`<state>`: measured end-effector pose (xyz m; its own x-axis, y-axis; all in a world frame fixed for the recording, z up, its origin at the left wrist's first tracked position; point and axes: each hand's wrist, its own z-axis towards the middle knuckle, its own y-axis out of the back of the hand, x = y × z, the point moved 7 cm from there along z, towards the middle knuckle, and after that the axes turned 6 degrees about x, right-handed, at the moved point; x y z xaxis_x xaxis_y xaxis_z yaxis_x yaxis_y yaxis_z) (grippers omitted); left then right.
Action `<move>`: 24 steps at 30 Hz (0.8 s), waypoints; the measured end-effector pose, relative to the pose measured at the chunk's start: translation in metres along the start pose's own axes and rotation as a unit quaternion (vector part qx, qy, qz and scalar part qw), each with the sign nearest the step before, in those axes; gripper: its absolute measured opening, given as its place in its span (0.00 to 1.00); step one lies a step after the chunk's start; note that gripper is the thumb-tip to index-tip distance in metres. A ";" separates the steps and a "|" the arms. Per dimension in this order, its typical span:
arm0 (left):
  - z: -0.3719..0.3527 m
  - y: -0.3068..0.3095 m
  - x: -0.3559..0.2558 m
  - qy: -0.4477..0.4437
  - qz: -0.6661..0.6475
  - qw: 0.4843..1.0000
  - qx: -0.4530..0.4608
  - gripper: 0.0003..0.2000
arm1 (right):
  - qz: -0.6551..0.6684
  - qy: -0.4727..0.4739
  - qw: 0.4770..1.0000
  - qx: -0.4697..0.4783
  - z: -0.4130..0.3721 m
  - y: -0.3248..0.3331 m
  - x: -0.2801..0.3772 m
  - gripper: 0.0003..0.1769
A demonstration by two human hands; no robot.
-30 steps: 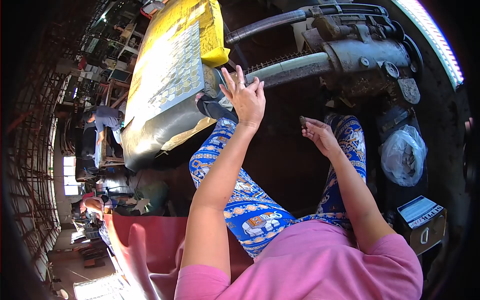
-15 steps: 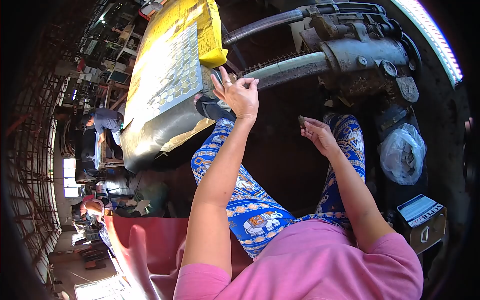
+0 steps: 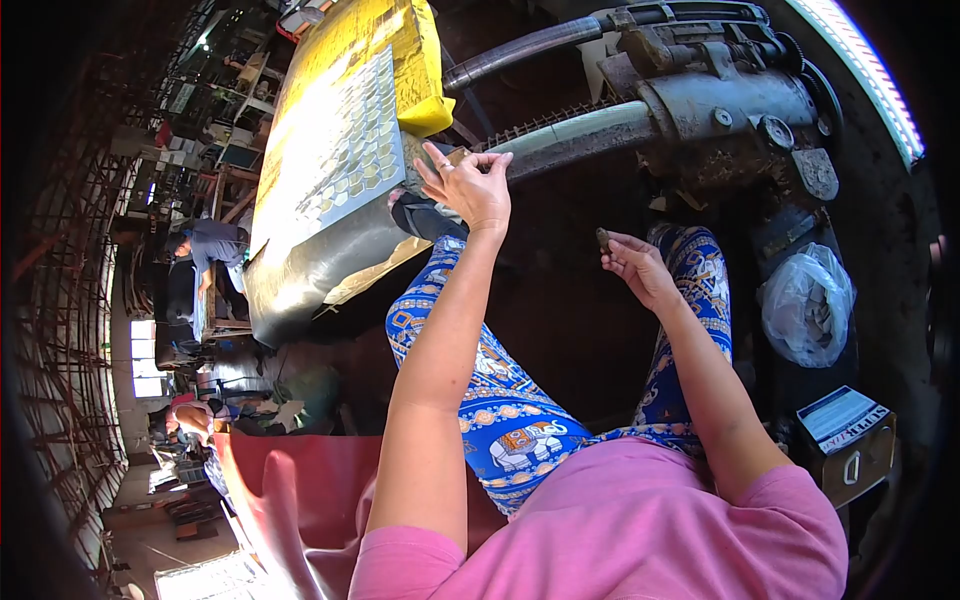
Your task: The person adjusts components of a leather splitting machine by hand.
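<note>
My left hand (image 3: 474, 192) is raised in front of a machine's long curved arm (image 3: 575, 135). Its thumb and forefinger are pinched together while the other fingers stick out; whatever may be in the pinch is too small to make out. A ring shows on one finger. Lower and to the right, my right hand (image 3: 638, 268) holds a small dark brownish piece (image 3: 602, 240) between thumb and fingertips, above my right knee. Left of my left hand lies a grey sheet (image 3: 355, 150) covered with rows of shiny, roughly hexagonal pieces.
Yellow covering (image 3: 425, 60) wraps the bench under the sheet. A heavy machine body (image 3: 700, 110) stands at upper right. Beside my right leg are a clear plastic bag (image 3: 808, 305) of grey pieces and a box (image 3: 855, 455). Red sheeting (image 3: 300, 480) hangs at lower left; a person (image 3: 215, 245) bends over farther off.
My left hand has dropped slightly and shifted a little left, its pinch still closed. My right hand stays nearly in place with the small dark piece.
</note>
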<state>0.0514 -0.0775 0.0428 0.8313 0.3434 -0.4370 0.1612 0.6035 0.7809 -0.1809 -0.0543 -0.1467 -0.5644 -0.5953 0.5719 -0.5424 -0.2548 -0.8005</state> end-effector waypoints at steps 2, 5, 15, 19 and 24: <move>0.001 -0.003 0.000 -0.002 0.003 1.000 0.008 0.10 | 0.000 -0.001 1.000 0.001 0.000 0.000 0.000 0.15; 0.000 -0.006 0.000 -0.017 0.012 1.000 0.014 0.09 | -0.004 -0.005 1.000 0.002 0.001 0.000 -0.001 0.15; -0.007 -0.016 -0.009 -0.117 0.051 0.992 0.021 0.07 | -0.011 -0.005 1.000 0.001 0.000 -0.001 -0.001 0.15; -0.004 -0.024 -0.004 -0.120 0.052 0.991 0.033 0.08 | -0.014 -0.006 1.000 -0.004 0.001 0.001 -0.001 0.15; -0.003 -0.022 -0.008 -0.118 0.022 0.990 0.074 0.08 | -0.004 -0.003 1.000 0.001 0.002 0.002 -0.001 0.15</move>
<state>0.0394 -0.0913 0.0279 0.9375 0.1786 -0.2987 0.1843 0.4732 0.8615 -0.1802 -0.0560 -0.1489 -0.5554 -0.5979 0.5779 -0.5463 -0.2615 -0.7957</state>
